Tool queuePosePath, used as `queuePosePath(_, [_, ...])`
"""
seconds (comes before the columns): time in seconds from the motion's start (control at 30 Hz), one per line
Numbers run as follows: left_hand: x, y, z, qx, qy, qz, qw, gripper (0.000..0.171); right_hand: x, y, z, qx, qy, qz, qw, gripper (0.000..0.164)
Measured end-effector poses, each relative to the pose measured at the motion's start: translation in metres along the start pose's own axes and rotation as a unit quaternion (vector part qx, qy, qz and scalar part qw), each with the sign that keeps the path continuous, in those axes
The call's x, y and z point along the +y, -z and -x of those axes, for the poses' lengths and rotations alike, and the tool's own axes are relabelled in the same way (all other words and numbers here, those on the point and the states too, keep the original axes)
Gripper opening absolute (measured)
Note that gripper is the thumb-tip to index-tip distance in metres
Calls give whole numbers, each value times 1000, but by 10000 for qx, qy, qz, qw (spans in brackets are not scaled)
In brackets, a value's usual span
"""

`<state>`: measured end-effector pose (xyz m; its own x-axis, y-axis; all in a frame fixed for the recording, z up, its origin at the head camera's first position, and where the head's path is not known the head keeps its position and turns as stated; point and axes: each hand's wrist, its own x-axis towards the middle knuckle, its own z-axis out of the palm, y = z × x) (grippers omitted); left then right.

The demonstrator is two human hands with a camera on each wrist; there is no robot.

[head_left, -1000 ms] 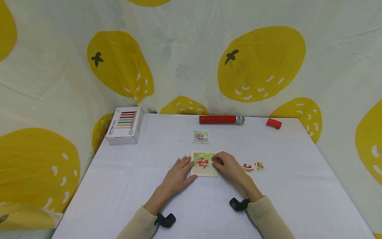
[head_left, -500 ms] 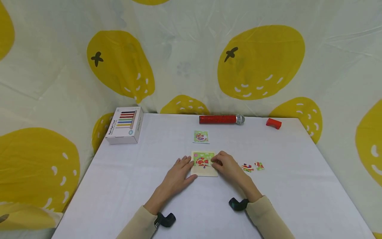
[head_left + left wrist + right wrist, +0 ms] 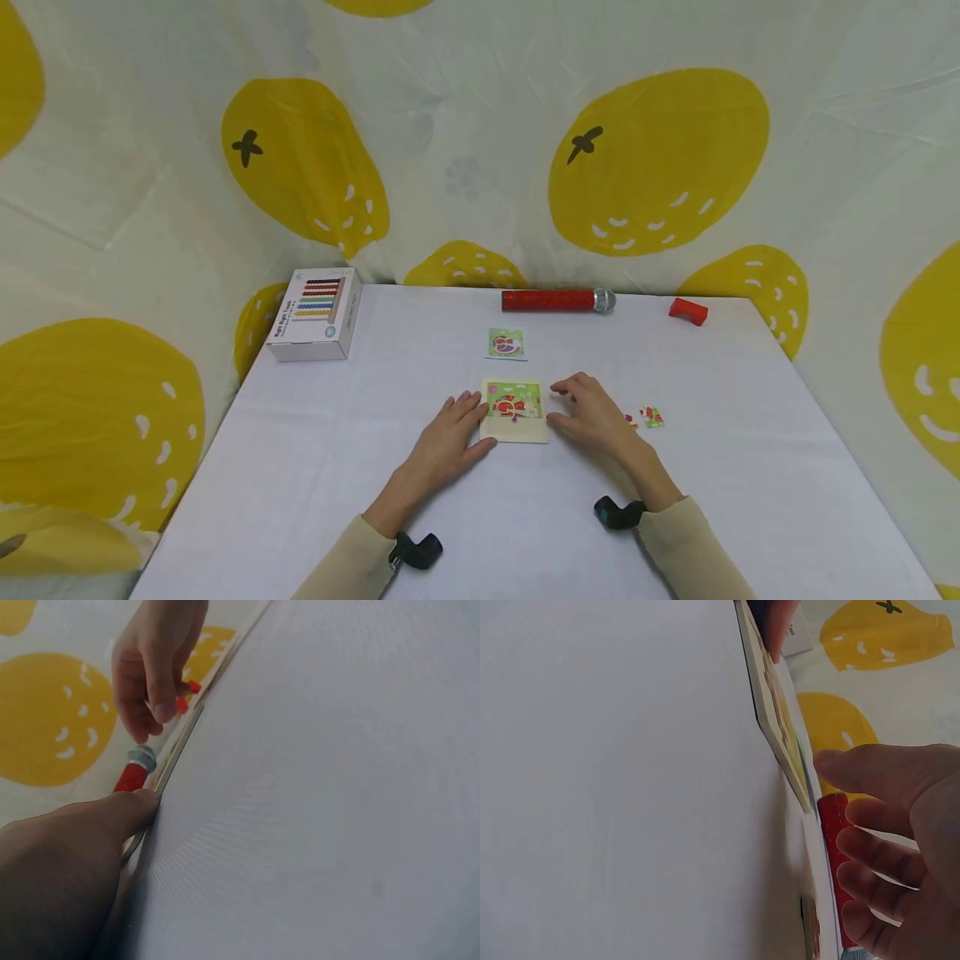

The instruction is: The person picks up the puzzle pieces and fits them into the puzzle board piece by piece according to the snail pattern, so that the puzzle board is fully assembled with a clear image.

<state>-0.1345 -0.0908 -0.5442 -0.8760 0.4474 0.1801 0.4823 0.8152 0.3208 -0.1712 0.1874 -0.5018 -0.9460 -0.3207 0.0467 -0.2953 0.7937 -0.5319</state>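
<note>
A small jigsaw puzzle board [image 3: 514, 431] lies on the white table in the head view, its upper part filled with a green and red picture and its lower strip bare. My left hand [image 3: 447, 442] rests along the board's left edge, fingers extended; its thumb shows at the edge in the left wrist view. Just off the board's right side is my right hand [image 3: 592, 415], thumb and fingers apart with nothing between them. Right of that hand lies a loose puzzle piece [image 3: 652, 417]. Another puzzle piece [image 3: 632, 422] is partly hidden by the hand.
Behind the board lies a small square picture [image 3: 506, 342] in similar colours. Farther back are a red microphone [image 3: 551, 301] with a silver head and a red block [image 3: 687, 312]. A white box [image 3: 313, 315] with an abacus picture stands at the back left.
My right hand has drawn back from the board's right edge, and its thumb and fingers have spread. More of the picture's right side now shows. The left hand has stayed put.
</note>
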Motion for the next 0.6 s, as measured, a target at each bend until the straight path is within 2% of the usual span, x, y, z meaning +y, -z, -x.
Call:
queuePosePath(0.2, [1,1,-1,20,11,92,10000,61,10,10,11,-64,-236,-67,9997,50])
queuePosePath(0.6, [1,2,-1,-6,54,112,9999,61,32,21,22,-130,-443,166,9988,47])
